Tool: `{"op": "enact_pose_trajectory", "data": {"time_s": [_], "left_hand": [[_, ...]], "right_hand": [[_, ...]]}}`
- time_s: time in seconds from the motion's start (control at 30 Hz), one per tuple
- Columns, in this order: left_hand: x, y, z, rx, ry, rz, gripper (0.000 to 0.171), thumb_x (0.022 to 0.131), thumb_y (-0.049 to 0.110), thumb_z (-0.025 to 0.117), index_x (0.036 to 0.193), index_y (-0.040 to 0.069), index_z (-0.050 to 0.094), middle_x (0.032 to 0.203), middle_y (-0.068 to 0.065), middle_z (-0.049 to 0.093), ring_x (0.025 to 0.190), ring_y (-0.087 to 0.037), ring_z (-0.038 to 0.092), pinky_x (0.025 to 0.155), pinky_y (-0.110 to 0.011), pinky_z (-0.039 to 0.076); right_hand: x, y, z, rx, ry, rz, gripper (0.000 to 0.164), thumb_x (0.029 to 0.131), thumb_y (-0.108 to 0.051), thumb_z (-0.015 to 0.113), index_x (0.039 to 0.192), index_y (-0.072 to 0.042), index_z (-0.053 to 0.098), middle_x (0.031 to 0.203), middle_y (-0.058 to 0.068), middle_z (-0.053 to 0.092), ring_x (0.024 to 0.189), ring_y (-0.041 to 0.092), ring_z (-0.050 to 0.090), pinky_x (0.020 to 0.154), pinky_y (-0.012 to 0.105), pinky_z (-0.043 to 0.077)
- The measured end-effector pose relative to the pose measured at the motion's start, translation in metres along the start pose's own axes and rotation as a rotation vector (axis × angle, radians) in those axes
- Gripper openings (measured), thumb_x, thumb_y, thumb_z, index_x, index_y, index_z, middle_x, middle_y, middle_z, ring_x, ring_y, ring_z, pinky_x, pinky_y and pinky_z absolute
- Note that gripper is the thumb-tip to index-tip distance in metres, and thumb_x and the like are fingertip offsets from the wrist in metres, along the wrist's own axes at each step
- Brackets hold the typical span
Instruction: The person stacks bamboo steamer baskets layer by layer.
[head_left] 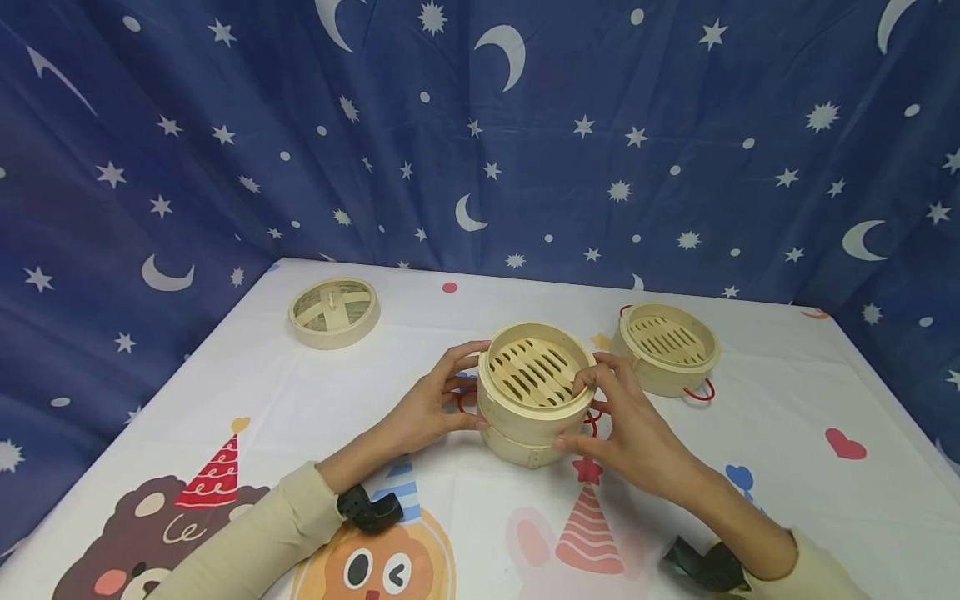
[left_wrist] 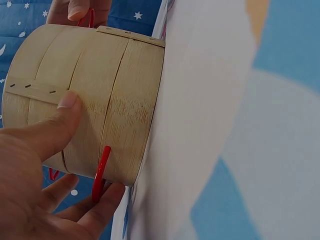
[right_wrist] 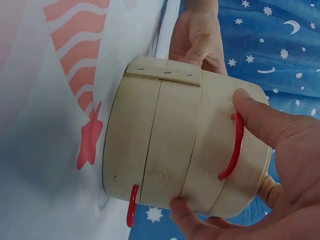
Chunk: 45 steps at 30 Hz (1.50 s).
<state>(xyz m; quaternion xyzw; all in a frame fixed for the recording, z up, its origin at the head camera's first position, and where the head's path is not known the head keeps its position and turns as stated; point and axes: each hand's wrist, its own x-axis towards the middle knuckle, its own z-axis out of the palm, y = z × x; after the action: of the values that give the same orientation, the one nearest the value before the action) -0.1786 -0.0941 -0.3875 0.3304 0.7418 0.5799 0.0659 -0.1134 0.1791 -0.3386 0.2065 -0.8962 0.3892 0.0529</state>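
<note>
Two round bamboo steamer baskets (head_left: 528, 425) stand stacked on the table in the middle of the head view, slatted floor showing inside the upper one. My left hand (head_left: 431, 408) grips the stack's left side, thumb on the front wall and fingers round behind. On the opposite side my right hand (head_left: 637, 433) holds it too: the thumb presses low on the front, and the index finger bends over the upper rim. A red loop handle (left_wrist: 101, 172) lies by my left fingers. Another red handle (right_wrist: 236, 147) sits just under my right thumb.
A third bamboo steamer basket (head_left: 663, 375) with red handles stands behind and right of the stack. At the back left lies a woven bamboo lid (head_left: 335, 336). A white cartoon-print cloth (head_left: 787, 383) covers the table; a blue starry curtain (head_left: 555, 208) hangs behind.
</note>
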Motion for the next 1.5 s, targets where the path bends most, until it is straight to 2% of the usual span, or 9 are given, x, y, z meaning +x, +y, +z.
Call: {"op": "enact_pose_trajectory", "data": {"time_s": [0.13, 0.4, 0.77, 0.93, 1.17, 1.5], "left_hand": [[0.0, 0.0, 0.0, -0.007, -0.005, 0.001, 0.097, 0.074, 0.0, 0.08, 0.148, 0.032, 0.028, 0.142, -0.009, 0.041, 0.119, -0.025, 0.053, 0.096, -0.039, 0.047], [0.0, -0.001, -0.001, 0.005, -0.013, -0.005, 0.098, 0.074, 0.002, 0.08, 0.149, 0.034, 0.026, 0.141, -0.009, 0.04, 0.119, -0.025, 0.053, 0.095, -0.04, 0.047], [-0.001, -0.002, -0.001, 0.023, -0.013, -0.004, 0.098, 0.075, 0.003, 0.08, 0.149, 0.036, 0.025, 0.141, -0.008, 0.042, 0.119, -0.023, 0.053, 0.096, -0.037, 0.046], [0.0, -0.002, -0.001, 0.023, -0.011, -0.004, 0.098, 0.075, 0.002, 0.08, 0.149, 0.035, 0.026, 0.14, -0.008, 0.042, 0.119, -0.023, 0.053, 0.097, -0.036, 0.046], [0.0, -0.001, -0.001, 0.009, -0.011, 0.005, 0.098, 0.075, 0.002, 0.08, 0.149, 0.034, 0.026, 0.141, -0.008, 0.041, 0.119, -0.024, 0.053, 0.097, -0.037, 0.046], [0.001, -0.001, -0.001, -0.003, -0.01, -0.011, 0.097, 0.076, 0.001, 0.079, 0.15, 0.035, 0.026, 0.14, -0.009, 0.04, 0.118, -0.023, 0.053, 0.097, -0.037, 0.046]], "right_hand": [[0.001, 0.002, -0.002, 0.008, -0.006, -0.027, 0.057, 0.07, -0.011, 0.086, 0.106, -0.014, 0.042, 0.137, 0.018, 0.027, 0.134, 0.036, 0.027, 0.088, 0.038, 0.051], [0.001, 0.004, -0.007, 0.011, -0.037, -0.057, 0.056, 0.071, -0.012, 0.086, 0.107, -0.017, 0.045, 0.136, 0.011, 0.031, 0.135, 0.032, 0.027, 0.089, 0.035, 0.05], [0.003, 0.01, -0.013, 0.046, -0.084, -0.087, 0.058, 0.074, -0.011, 0.084, 0.117, -0.016, 0.046, 0.133, 0.006, 0.038, 0.141, 0.03, 0.019, 0.09, 0.033, 0.049], [0.003, 0.013, -0.016, 0.067, -0.099, -0.111, 0.062, 0.075, -0.011, 0.083, 0.125, -0.016, 0.046, 0.135, 0.006, 0.039, 0.139, 0.029, 0.023, 0.091, 0.032, 0.049], [0.003, 0.015, -0.021, 0.084, -0.12, -0.112, 0.067, 0.076, -0.012, 0.082, 0.131, -0.018, 0.045, 0.137, 0.002, 0.04, 0.124, 0.023, 0.046, 0.091, 0.035, 0.049], [0.005, 0.018, -0.025, 0.132, -0.137, -0.074, 0.077, 0.075, -0.008, 0.081, 0.14, -0.017, 0.04, 0.137, 0.007, 0.043, 0.119, 0.029, 0.054, 0.089, 0.034, 0.05]]}}
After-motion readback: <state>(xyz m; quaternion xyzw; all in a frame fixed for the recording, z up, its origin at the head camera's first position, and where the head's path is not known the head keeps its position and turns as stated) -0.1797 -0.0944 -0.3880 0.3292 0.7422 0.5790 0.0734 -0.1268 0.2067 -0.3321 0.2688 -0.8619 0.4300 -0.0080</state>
